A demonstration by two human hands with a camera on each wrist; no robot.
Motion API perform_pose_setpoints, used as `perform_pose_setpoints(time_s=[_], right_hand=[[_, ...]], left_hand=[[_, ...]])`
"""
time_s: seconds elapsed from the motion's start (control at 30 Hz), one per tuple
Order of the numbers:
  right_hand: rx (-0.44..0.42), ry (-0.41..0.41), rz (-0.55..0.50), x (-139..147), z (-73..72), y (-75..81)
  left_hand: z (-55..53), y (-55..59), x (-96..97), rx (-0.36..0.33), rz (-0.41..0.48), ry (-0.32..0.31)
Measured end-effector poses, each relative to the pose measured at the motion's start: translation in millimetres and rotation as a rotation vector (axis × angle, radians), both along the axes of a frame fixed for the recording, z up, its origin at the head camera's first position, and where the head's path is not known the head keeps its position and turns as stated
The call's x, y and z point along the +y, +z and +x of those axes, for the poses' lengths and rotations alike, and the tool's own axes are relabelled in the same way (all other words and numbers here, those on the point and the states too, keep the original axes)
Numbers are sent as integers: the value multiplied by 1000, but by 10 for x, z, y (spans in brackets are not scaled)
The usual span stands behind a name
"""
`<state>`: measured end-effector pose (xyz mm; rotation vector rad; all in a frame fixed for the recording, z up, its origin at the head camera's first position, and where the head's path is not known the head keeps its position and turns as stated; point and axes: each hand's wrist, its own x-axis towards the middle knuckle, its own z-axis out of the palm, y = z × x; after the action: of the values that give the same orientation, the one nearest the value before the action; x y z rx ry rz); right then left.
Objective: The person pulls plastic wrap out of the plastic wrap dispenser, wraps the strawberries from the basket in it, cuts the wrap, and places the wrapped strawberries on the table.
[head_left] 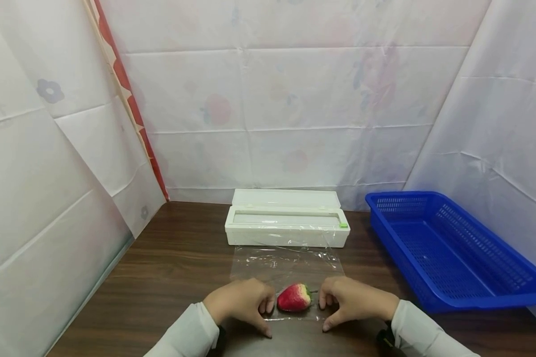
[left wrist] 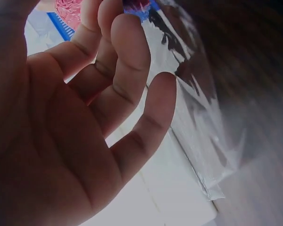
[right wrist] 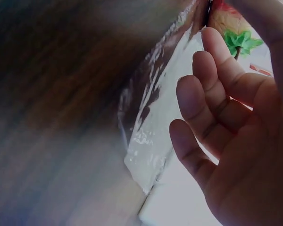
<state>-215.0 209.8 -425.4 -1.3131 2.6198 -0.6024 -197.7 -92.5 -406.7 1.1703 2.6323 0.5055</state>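
A red strawberry (head_left: 294,298) with a pale end and green leaves lies on a sheet of clear plastic wrap (head_left: 290,265). The sheet runs toward me from a white wrap dispenser (head_left: 288,233) whose lid stands up. Close by the strawberry's left side, my left hand (head_left: 245,301) has its bent fingertips at the near part of the wrap, with thumb and forefinger apart. My right hand (head_left: 355,300) mirrors it at the leafy end, its thumb also apart from the fingers. Both wrist views show loosely bent fingers (left wrist: 132,56) beside the wrap, and an uncovered palm.
A blue perforated basket (head_left: 460,260) stands on the right of the dark wooden table (head_left: 161,277). A small green slider (head_left: 343,225) sits at the dispenser's right end. Pale patterned sheets (head_left: 295,99) hang behind and along both sides.
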Motion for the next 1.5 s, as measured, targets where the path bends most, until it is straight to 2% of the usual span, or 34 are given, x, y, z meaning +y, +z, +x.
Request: perform_pose_setpoints(time_s=[0.37,0.5,0.87,1.13,1.5], right_hand=[[-78,63,-66,-14,-13,-29],[-88,70,-88,-34,6,-25],[-15,55,-81,-67,57,-32],[-14,52,-95,-64,61,-25],[-4,45,-140,-58,60,-1]], left_hand=[[-13,-5,42,13,-25,4],[-11,-18,52,41,-34,-2],[-7,-14,59,111,7,-51],[-7,-10,59,89,-7,-6],[-26,-22,52,122,31,-6]])
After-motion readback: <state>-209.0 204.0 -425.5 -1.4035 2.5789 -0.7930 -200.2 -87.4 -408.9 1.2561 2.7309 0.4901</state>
